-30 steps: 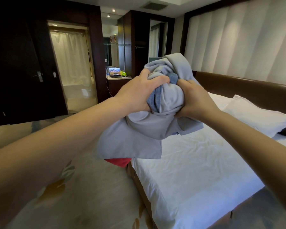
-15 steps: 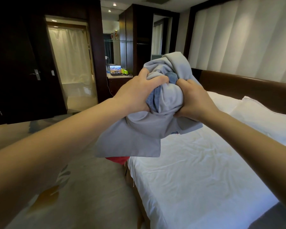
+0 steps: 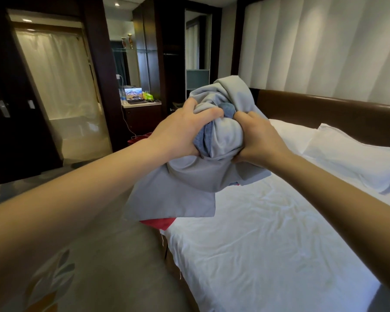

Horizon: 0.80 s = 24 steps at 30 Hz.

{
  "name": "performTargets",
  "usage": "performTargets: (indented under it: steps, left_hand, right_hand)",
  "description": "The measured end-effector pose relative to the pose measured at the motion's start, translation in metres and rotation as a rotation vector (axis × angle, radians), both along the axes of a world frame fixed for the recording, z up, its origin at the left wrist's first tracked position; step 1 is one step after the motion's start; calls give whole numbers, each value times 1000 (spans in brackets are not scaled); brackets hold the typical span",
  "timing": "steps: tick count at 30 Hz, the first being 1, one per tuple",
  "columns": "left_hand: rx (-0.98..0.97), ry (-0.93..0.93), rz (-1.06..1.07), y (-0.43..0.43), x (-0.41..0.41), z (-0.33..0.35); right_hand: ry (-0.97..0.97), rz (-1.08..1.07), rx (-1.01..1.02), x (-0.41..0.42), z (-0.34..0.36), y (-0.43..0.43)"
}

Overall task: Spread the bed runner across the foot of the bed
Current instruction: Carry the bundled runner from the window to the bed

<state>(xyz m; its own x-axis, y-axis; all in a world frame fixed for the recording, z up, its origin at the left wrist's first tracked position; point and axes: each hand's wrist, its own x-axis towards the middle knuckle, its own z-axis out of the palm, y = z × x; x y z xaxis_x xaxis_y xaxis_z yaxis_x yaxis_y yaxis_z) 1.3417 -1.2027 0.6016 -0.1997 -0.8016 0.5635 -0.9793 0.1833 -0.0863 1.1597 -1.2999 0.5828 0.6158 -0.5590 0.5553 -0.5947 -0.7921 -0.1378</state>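
Crumpled pale grey-blue fabric bed runner (image 3: 214, 140), bunched into a ball and held up at arm's length above the near corner of the white-sheeted bed (image 3: 268, 233), one flat end hanging free below. Left hand (image 3: 185, 134) and right hand (image 3: 257, 138) clenched into the bundle from either side, fingers dug into the folds (likely hunting for edges to shake it open). Darker blue patch between the fists, perhaps the reverse face. Nothing laid yet. White pillows (image 3: 351, 158) by the brown headboard (image 3: 324, 113).

Bed runner (image 3: 189, 183): smooth matt grey cloth. Sheet (image 3: 268, 239): creased white cotton. Headboard (image 3: 324, 113): glossy brown leather-like.
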Motion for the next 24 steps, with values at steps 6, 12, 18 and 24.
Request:
performTargets:
  steps: [6,12,18,24]
  left_hand:
    - [5,-12,-18,-60,51,-4]
    - [5,22,-26,-119,94,-9]
    - [-8,30,-44,-182,128,-11]
    - [-31,17,-42,-241,160,-4]
  right_hand:
    - [-1,-52,4,50,-4,-51]
    - [3,-53,11,92,-6,-108]
    - [10,-43,-18,124,-4,-171]
    - [12,-53,-35,155,5,-228]
